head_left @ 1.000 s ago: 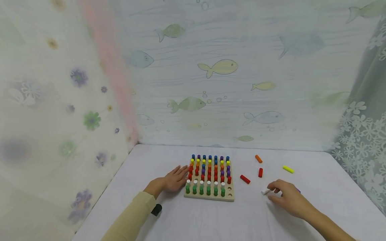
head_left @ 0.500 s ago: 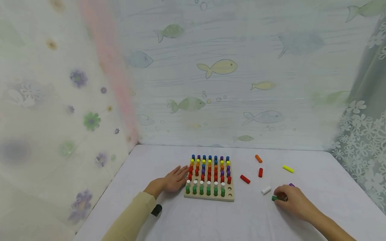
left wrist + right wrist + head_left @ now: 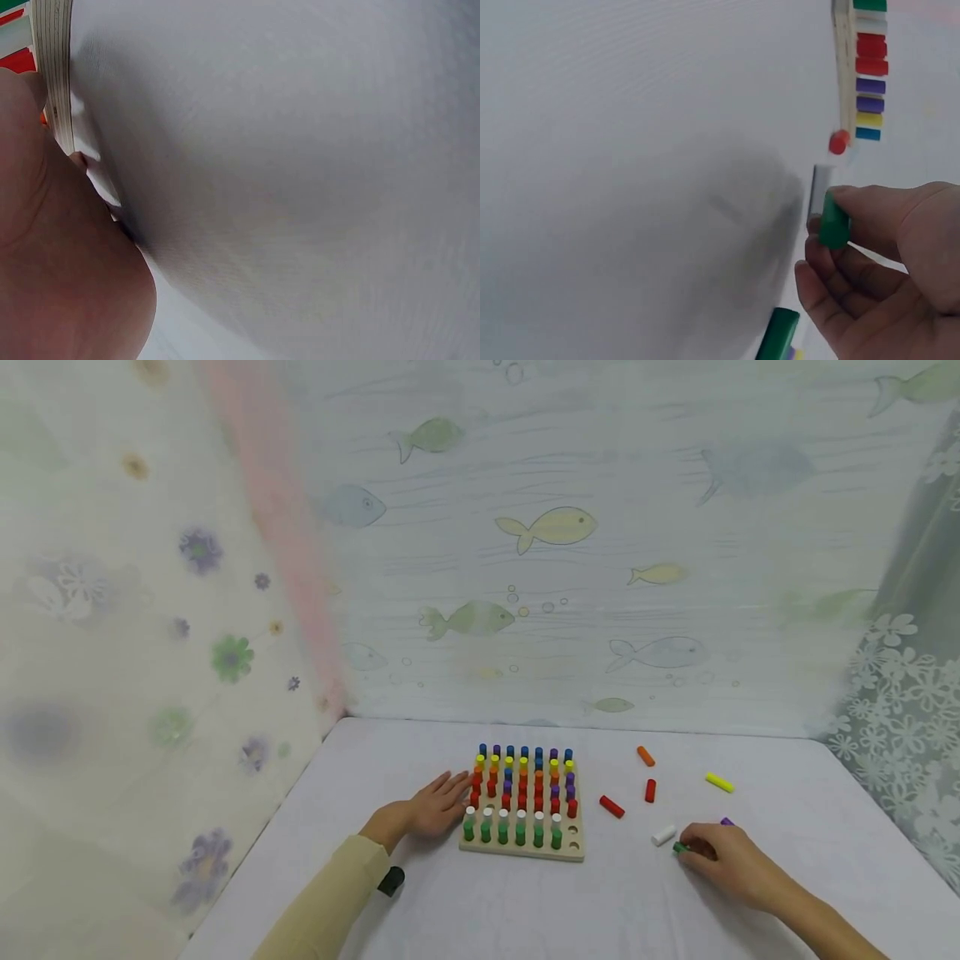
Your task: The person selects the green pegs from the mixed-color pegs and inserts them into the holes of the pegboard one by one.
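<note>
A wooden pegboard (image 3: 525, 852) stands in the middle of the table with rows of coloured pegs upright in it. My left hand (image 3: 435, 808) lies flat at its left side, fingers straight against the edge; the left wrist view shows the palm's heel (image 3: 82, 285) beside the board's side wall (image 3: 56, 82). To the right of the board, my right hand (image 3: 727, 858) pinches a green peg (image 3: 834, 223) between thumb and fingers, low over the cloth. Just beyond the fingertips lies a white peg (image 3: 663, 836). Another green peg (image 3: 778, 334) lies under the hand in the right wrist view.
Loose on the white cloth are two red pegs (image 3: 612, 807), an orange peg (image 3: 646, 756), a yellow peg (image 3: 720, 782) and a purple peg (image 3: 727, 822) partly behind the right hand. A black object (image 3: 392, 882) sits by the left sleeve (image 3: 330, 893).
My right hand has left the white peg, shifted slightly nearer and taken hold of a green peg, whose visible end then moved a little left. The left hand stays in place.
</note>
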A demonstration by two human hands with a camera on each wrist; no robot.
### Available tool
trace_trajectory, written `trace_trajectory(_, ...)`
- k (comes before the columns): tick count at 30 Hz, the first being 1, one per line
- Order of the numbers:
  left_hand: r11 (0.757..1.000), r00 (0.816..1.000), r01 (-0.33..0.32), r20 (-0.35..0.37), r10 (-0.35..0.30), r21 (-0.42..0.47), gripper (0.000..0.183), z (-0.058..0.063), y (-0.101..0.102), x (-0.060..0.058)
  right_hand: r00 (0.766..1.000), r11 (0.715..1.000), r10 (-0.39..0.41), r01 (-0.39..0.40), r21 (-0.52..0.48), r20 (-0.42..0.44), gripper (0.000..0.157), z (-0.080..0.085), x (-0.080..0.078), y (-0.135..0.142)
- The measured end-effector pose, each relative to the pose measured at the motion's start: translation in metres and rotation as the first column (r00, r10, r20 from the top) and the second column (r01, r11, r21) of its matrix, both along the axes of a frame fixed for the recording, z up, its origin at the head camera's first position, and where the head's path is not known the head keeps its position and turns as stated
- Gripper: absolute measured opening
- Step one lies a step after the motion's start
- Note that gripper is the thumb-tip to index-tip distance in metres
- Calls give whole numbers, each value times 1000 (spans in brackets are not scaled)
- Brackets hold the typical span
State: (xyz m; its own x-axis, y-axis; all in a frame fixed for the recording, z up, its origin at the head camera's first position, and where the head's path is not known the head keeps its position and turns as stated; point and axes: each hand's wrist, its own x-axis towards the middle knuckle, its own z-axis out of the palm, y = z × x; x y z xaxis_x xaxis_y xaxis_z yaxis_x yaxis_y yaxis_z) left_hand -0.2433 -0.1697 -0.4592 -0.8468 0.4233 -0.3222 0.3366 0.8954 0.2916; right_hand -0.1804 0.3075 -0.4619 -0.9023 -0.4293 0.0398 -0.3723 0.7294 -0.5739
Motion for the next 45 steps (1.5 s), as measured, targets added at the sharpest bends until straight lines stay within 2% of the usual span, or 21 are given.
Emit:
trace_trajectory(4,1000,1000,1,3,-1,-4,62,-1,-1,-2,999,999,25,-25,-27,-29,11,8,-1,-4)
trace_trajectory(11,1000,1000,10,-4,-10,-13,61,-5,-3,-4,996,997,16,-23,-73,-91,9,21,0,-18)
trace_trajectory(17,1000,1000,-3,-2,3,-4,62,-5,-3,-3,991,991,29,-45,-125,-128,9,25,0,-31)
trace_trajectory(24,1000,1000,-8,1,8,-2,62,-4,-2,-2,987,990,28,-49,-130,-155,12,23,-3,-47)
trace_trajectory(35,1000,1000,-9,-2,9,-1,61,-2,0,0,988,985,84,-102,-141,-127,11,25,-8,-74)
trace_trajectory(45,1000,1000,-5,-1,5,13,62,-1,-1,0,990,984,107,-118,-133,-92,11,24,-11,-91)
